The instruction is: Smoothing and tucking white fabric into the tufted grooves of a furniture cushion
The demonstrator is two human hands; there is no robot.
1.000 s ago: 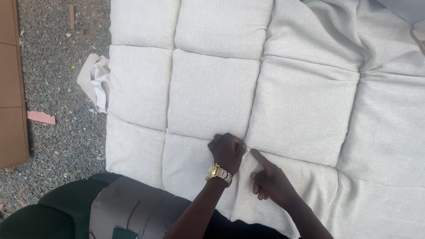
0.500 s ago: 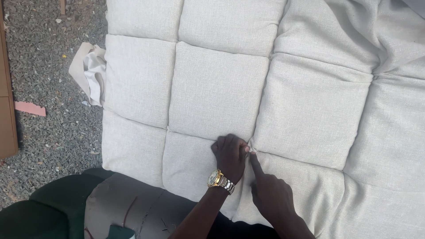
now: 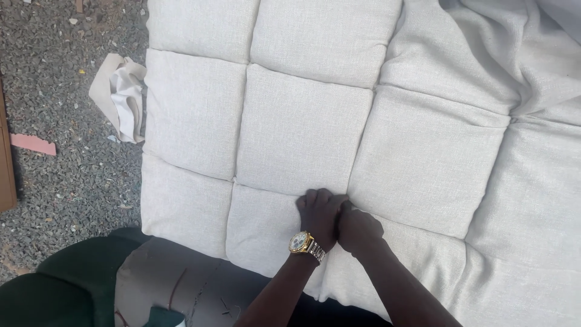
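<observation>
A large off-white woven fabric cushion panel, stitched into puffy squares (image 3: 302, 127), lies spread over a dark green padded piece (image 3: 66, 284) and a grey gravel floor (image 3: 66, 151), and both hands press into it at one crossing of the seams, near its lower edge. The main risk I judge from here is at that crossing: both fists crowd one small point where the tufting draws the cloth tight, so a hard tug could tear the weave or pull a stitch, and whatever small thing the fingers may be working there could slip out of sight into the crease. The loose, rumpled cloth at the upper right (image 3: 502, 54) could also drag and shift the panel if weight comes onto it. The left hand (image 3: 319, 209), with a gold wristwatch (image 3: 301, 242) on its wrist, is curled nearly closed, knuckles up, fingertips buried in the seam groove; whether it pinches thread, cloth or a tool I cannot tell, as the fingers hide it. The right hand (image 3: 358, 227) is likewise balled almost shut, touching the left one and resting on the fabric just beside the same groove, its grasp equally hidden. Well apart on the gravel, by the panel's left edge, lie a crumpled beige scrap of cloth (image 3: 118, 94) and a pink strip (image 3: 33, 144).
</observation>
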